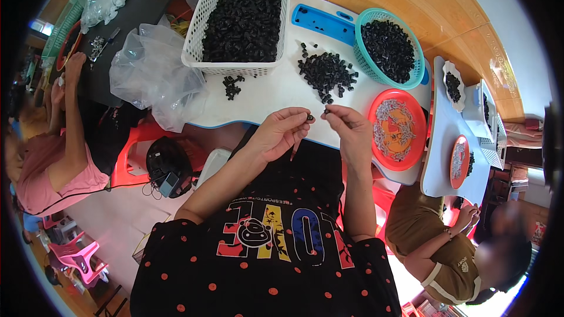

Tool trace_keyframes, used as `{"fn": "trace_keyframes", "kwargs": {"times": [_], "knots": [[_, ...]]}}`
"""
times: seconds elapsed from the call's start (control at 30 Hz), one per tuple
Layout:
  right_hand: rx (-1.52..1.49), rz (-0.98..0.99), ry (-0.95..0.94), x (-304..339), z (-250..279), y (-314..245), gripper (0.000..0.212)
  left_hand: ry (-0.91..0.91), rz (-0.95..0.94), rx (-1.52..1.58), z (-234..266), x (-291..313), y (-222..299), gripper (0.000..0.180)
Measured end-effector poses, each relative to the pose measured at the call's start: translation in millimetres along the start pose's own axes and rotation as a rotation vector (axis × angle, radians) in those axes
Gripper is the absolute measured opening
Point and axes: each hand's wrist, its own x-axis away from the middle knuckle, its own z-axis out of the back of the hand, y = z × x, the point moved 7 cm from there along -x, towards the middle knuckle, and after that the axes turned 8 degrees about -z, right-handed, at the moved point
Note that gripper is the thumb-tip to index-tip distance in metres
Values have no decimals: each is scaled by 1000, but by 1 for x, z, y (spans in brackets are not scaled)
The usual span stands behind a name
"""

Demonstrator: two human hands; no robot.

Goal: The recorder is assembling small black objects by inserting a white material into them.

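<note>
My left hand (281,134) pinches a small black part (309,117) between thumb and fingertips, in front of my chest at the table's near edge. Close beside it, my right hand (351,134) has its thumb and finger closed on another tiny dark piece (326,111), whose kind is too small to make out. A narrow gap separates the two hands. Just beyond them, a loose pile of small black parts (329,73) lies on the white table (252,103). To the right sits a red plate (420,126) with many thin pale pieces (385,147) spread over it.
A white basket (194,53) and a teal basket (364,53), both full of black parts, stand at the back, with a blue tray (317,22) between them. Clear plastic bags (153,64) lie left. Co-workers sit left (59,164) and right (432,246).
</note>
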Motion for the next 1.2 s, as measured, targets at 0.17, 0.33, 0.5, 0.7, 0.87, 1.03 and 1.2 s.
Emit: {"fn": "trace_keyframes", "kwargs": {"times": [0.17, 0.33, 0.5, 0.7, 0.87, 1.03, 1.2], "knots": [[6, -8, -74, 13, -15, 2, 20, 8, -45, -34, -5, 4, 1, 13], [286, 87, 20, 18, -19, -4, 16, 85, -85, -85, -2, 7, 4, 13], [322, 104, 56, 22, -20, -4, 14, 69, -108, -166, -4, 11, 8, 12], [379, 100, 98, 24, -20, -1, 12, 102, -172, -225, -4, 14, 11, 12], [472, 139, 93, 27, -22, -5, 13, 95, -192, -294, -3, 15, 12, 12], [428, 76, 92, 28, -22, -1, 19, 51, -194, -385, -2, 17, 13, 14], [365, 46, 68, 26, -21, 5, 28, 90, -123, -240, 1, 15, 4, 15]]}}
